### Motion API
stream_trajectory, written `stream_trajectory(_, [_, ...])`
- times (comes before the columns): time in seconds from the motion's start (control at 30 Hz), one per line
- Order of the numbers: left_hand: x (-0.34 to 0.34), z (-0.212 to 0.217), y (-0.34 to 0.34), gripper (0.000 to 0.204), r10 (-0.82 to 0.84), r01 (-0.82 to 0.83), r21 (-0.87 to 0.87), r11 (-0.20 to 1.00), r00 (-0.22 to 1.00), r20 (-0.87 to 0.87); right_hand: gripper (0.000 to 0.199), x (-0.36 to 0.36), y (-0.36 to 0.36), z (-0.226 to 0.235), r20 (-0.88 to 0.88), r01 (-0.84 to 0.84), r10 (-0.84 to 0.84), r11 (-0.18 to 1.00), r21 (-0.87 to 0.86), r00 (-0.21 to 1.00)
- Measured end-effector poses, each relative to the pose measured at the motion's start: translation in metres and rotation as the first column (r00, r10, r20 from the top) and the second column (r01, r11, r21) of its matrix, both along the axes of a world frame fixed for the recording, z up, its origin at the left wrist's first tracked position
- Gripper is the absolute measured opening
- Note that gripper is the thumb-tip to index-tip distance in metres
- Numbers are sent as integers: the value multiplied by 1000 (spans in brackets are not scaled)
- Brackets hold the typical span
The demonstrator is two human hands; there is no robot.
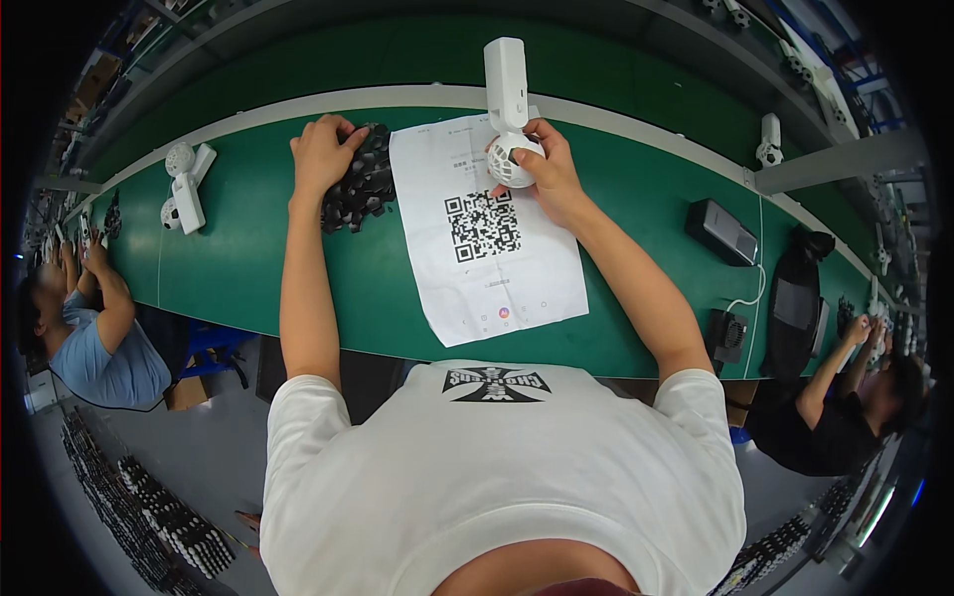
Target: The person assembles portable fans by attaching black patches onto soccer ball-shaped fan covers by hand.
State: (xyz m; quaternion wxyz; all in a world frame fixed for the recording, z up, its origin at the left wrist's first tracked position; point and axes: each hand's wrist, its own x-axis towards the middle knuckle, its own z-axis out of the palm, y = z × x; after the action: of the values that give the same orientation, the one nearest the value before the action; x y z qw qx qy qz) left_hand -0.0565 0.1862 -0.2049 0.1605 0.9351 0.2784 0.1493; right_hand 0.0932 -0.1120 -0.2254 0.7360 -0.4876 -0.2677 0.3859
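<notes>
Glossy white plastic device (507, 99), matt paper sheet (497, 258)

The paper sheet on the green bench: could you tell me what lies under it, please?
Under the paper sheet only the green bench shows around its edges; anything beneath its middle is covered.

- Left hand (321, 151) at eleven o'clock, forearm stretched straight forward, fingers curled downward, palm facing down.
- Right hand (549, 171) at one o'clock, forearm angled inward, fingers wrapped closed in a grip.
</notes>
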Motion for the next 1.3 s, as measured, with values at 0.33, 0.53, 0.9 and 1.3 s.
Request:
stream_trajectory(0.33, [7, 8, -79, 19, -245, 484, -475, 735, 843, 479, 46, -8, -1, 11, 48, 40, -41, 999, 27, 998])
stream_trajectory(0.53, [11, 11, -124, 18, -329, 618, -494, 611, 766, 551, 32, -10, 0, 6, 268, -5, 11, 1000, -23, 963])
stream_trajectory(0.9, [16, 8, -125, 24, -573, 691, 172, 702, 405, 713, 66, -17, -4, 3, 629, 22, -34, 999, 27, 777])
stream_trajectory(1.3, [14, 8, -127, 25, -636, 663, 199, 722, 522, 568, 72, -17, -2, 3, 526, 69, -59, 998, 2, 848])
